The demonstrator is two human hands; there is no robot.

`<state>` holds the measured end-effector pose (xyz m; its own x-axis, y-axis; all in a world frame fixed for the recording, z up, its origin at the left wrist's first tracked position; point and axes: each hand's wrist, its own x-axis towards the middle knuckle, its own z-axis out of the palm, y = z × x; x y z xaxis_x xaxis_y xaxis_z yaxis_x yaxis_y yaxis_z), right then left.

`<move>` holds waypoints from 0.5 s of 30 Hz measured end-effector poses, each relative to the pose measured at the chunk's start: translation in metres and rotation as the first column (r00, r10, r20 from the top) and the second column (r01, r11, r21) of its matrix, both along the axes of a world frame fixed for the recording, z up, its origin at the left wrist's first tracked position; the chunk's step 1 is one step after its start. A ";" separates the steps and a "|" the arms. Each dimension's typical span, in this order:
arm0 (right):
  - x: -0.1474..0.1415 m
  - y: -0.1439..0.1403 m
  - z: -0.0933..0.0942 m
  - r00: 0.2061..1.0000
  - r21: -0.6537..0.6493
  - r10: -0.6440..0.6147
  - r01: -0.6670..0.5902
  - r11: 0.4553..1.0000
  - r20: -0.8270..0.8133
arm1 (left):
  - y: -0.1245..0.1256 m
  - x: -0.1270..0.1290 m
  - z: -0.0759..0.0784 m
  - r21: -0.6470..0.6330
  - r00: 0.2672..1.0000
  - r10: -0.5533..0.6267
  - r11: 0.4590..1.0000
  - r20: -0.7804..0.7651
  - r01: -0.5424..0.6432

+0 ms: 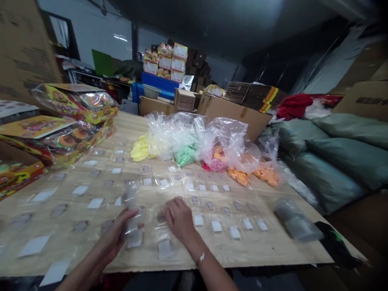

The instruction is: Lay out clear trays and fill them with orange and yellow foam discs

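Left hand [117, 236] grips an upright stack of clear trays [131, 206]; right hand [179, 220] lies open, palm down, on the desk [273, 246].

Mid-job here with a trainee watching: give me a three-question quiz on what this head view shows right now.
1. True or false: the left hand holds a stack of clear plastic trays upright.
2. What does the right hand rest on? A) the green bag B) a clear tray on the wooden table C) a cardboard box
3. Which colour of pieces lies furthest left in the row of plastic bags: the yellow pieces, the green pieces or the orange pieces?

Key: 1 true; 2 B; 3 yellow.
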<state>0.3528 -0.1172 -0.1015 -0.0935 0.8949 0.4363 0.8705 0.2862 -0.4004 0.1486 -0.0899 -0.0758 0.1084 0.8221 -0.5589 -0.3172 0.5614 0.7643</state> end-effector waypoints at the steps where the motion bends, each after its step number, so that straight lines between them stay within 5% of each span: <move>1: 0.006 0.028 0.003 0.998 -0.036 -0.066 0.067 0.997 0.021 | 0.000 -0.003 -0.001 -0.012 0.999 -0.033 0.999 0.004 0.033; 6: 0.026 0.142 -0.005 0.938 -0.357 -0.228 0.313 0.880 0.260 | -0.002 -0.027 0.004 -0.027 1.000 -0.020 0.999 0.017 0.021; 10: 0.039 0.165 -0.014 0.936 -0.433 -0.183 0.305 0.848 0.301 | 0.006 -0.053 0.005 0.006 0.999 0.006 1.000 -0.046 -0.006; 15: 0.044 0.186 -0.009 0.941 -0.372 -0.166 0.274 0.887 0.296 | 0.030 -0.053 0.004 0.037 0.996 -0.030 0.999 -0.078 0.033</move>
<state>0.3966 0.0692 -0.1106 0.0693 0.9973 0.0230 0.9776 -0.0633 -0.2007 0.0955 -0.0596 -0.0721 0.0925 0.8398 -0.5350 -0.2387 0.5404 0.8069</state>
